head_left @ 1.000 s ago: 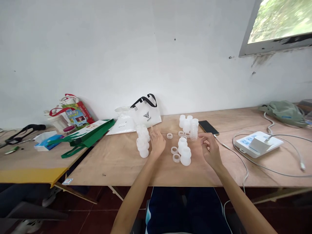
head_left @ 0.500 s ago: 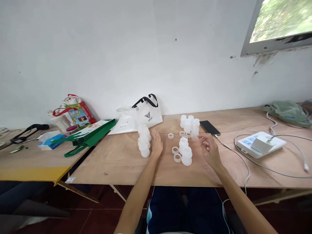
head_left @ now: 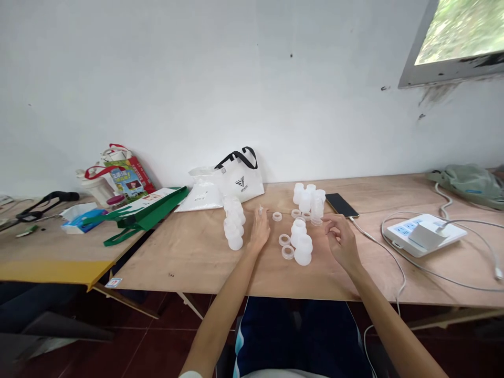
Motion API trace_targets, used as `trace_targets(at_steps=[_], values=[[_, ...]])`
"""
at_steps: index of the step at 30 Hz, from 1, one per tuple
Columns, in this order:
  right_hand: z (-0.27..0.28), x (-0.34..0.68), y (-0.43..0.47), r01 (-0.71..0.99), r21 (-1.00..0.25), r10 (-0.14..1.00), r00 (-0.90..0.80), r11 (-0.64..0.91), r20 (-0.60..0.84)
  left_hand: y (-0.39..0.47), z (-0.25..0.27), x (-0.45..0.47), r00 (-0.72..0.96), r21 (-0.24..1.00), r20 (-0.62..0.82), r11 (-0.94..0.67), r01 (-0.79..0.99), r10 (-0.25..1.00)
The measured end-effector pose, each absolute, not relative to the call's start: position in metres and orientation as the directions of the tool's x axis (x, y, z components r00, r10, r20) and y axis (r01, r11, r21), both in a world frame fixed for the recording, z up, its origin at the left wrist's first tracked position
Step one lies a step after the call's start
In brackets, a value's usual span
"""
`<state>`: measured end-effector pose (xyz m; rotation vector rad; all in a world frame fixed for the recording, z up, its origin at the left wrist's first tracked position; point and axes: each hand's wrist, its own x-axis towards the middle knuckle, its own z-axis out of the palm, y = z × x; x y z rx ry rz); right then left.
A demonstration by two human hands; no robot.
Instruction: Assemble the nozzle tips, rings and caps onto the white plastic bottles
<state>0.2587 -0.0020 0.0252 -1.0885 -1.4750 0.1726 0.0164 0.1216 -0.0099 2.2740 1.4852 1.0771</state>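
Note:
My left hand [head_left: 260, 231] is low over the table between two groups of translucent white bottles. Its fingers are together, with a small clear bit at their tips, too small to name. To its left stands a row of white bottles [head_left: 234, 223]. Ring-shaped lids [head_left: 287, 252] lie right of that hand, around another cluster of bottles [head_left: 303, 249]. My right hand [head_left: 342, 241] hovers with loosely bent fingers apart and nothing visible in them. Its fingertips are close to a clearer bottle [head_left: 316, 207] in the back right group, with a ring lid [head_left: 306, 216] beside it.
A phone [head_left: 341, 205] on a charging cable lies behind my right hand. Further right is a white power strip [head_left: 423, 233] with cables. White bags [head_left: 244, 181] lean at the wall. A green bag [head_left: 147, 210] and a tissue pack [head_left: 82, 218] lie left.
My left hand has moved right, away from the left row of bottles, the small clear bit moving with its fingertips. My right hand has barely moved. The view has shifted slightly.

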Motion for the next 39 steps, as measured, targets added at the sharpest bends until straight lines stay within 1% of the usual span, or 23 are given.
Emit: trace_targets(at_steps=[6, 8, 11, 13, 19, 28, 39], values=[[0.021, 0.258, 0.000, 0.481, -0.685, 0.707, 0.175, 0.546, 0.686, 0.122, -0.004, 0.015, 0.185, 0.556, 0.488, -0.467, 0.687, 0.853], [0.020, 0.258, 0.000, 0.480, -0.693, 0.714, 0.176, 0.539, 0.677, 0.123, -0.005, 0.015, 0.156, 0.580, 0.500, -0.463, 0.671, 0.852], [0.018, 0.259, 0.001, 0.487, -0.700, 0.726, 0.179, 0.521, 0.665, 0.126, -0.008, 0.015, 0.090, 0.616, 0.475, -0.404, 0.676, 0.876], [0.015, 0.259, 0.002, 0.492, -0.704, 0.732, 0.178, 0.512, 0.657, 0.127, -0.009, 0.014, 0.073, 0.614, 0.449, -0.367, 0.699, 0.891], [0.007, 0.260, 0.005, 0.514, -0.711, 0.761, 0.159, 0.481, 0.630, 0.125, -0.006, 0.011, 0.096, 0.595, 0.430, -0.362, 0.718, 0.898], [0.002, 0.262, 0.008, 0.524, -0.686, 0.762, 0.101, 0.505, 0.639, 0.118, 0.001, 0.013, 0.115, 0.582, 0.431, -0.373, 0.723, 0.895], [0.002, 0.263, 0.009, 0.554, -0.660, 0.771, 0.052, 0.507, 0.635, 0.115, 0.007, 0.013, 0.068, 0.583, 0.435, -0.338, 0.738, 0.898]])
